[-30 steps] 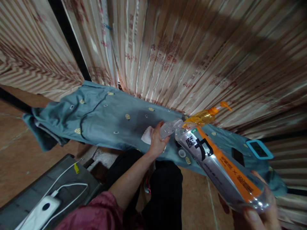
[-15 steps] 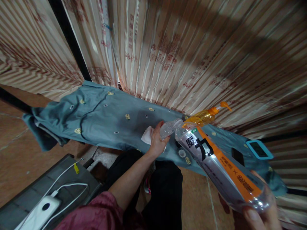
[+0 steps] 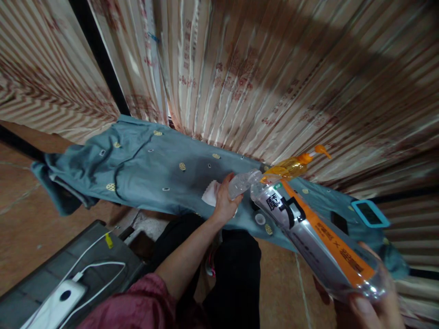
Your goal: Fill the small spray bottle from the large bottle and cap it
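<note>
Wrapped around a small clear plastic bottle [image 3: 239,184] is my left hand [image 3: 226,203], above the cloth-covered board. My right hand [image 3: 373,297] grips the base of a large clear bottle [image 3: 308,237] with a purple-grey and orange label. The large bottle is tilted, its neck down toward the small bottle's mouth; the two necks meet or nearly meet. A white folded cloth or tissue [image 3: 210,193] lies beside my left hand. Behind the necks is an orange pump bottle [image 3: 290,168]. A round, pale cap [image 3: 259,219] rests on the cloth below.
A blue-green cloth with pineapple prints [image 3: 147,169] covers the narrow board. At its right end are a dark phone [image 3: 339,222] and a blue-framed device [image 3: 371,214]. A white power bank [image 3: 63,301] with cables lies on a dark box [image 3: 113,269]. Striped curtains [image 3: 219,82] hang behind.
Almost nothing differs. Both hands and both bottles keep their places, with the large bottle still tilted toward the small one.
</note>
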The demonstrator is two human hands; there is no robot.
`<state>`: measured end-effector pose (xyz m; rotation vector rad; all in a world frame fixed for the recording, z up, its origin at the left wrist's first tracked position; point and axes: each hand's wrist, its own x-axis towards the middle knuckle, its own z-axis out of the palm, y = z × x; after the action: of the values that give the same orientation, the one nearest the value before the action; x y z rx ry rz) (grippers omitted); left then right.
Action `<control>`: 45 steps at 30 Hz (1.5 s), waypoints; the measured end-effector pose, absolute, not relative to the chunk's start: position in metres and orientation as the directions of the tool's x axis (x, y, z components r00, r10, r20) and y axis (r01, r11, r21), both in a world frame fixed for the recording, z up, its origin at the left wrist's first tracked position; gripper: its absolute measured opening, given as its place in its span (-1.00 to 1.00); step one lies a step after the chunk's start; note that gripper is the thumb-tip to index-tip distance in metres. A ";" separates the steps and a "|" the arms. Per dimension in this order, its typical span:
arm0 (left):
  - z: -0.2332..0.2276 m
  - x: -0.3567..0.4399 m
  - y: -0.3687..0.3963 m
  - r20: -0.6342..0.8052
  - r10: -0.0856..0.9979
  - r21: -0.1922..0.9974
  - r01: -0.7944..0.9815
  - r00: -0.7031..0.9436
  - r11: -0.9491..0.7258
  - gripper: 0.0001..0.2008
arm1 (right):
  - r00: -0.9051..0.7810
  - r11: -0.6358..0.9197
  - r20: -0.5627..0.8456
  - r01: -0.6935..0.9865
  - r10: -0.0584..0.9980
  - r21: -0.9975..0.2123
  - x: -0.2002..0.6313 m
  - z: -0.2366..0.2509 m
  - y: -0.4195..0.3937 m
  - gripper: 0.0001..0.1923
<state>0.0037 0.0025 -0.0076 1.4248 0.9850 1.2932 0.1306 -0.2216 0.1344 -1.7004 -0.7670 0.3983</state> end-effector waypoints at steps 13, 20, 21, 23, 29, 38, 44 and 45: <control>-0.008 0.005 0.003 0.246 0.963 0.969 -0.042 0.107 -0.242 -0.28 | 0.726 -0.109 0.118 0.258 0.678 -0.960 0.126 0.138 -0.219 -0.19; -0.009 0.006 0.002 0.249 0.963 0.968 -0.039 0.101 -0.247 -0.28 | 0.752 -0.083 0.137 0.247 0.645 -0.966 0.127 0.135 -0.217 -0.21; -0.009 0.006 0.002 0.247 0.964 0.969 -0.039 0.098 -0.244 -0.28 | 0.746 -0.087 0.139 0.256 0.652 -0.963 0.127 0.137 -0.217 -0.21; -0.009 0.006 0.002 0.243 0.965 0.970 -0.039 0.094 -0.241 -0.27 | 0.729 -0.098 0.132 0.264 0.672 -0.959 0.126 0.139 -0.217 -0.21; -0.008 0.005 0.002 0.248 0.962 0.969 -0.032 0.113 -0.246 -0.28 | 0.712 -0.075 0.178 0.309 0.679 -0.948 0.127 0.135 -0.218 -0.23; -0.004 0.004 0.001 0.226 0.967 0.974 -0.020 0.116 -0.226 -0.28 | 0.739 -0.090 0.137 0.259 0.660 -0.962 0.131 0.134 -0.219 -0.20; -0.006 0.004 0.002 0.237 0.965 0.972 -0.026 0.110 -0.235 -0.29 | 0.715 -0.099 0.152 0.296 0.683 -0.950 0.133 0.133 -0.221 -0.21; -0.006 0.004 0.002 0.237 0.965 0.971 -0.025 0.109 -0.236 -0.28 | 0.708 -0.106 0.144 0.297 0.691 -0.949 0.133 0.134 -0.221 -0.21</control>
<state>0.0041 0.0022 -0.0060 1.4236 0.9940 1.3017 0.1329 -0.2207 0.1344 -1.6952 -0.7995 0.4019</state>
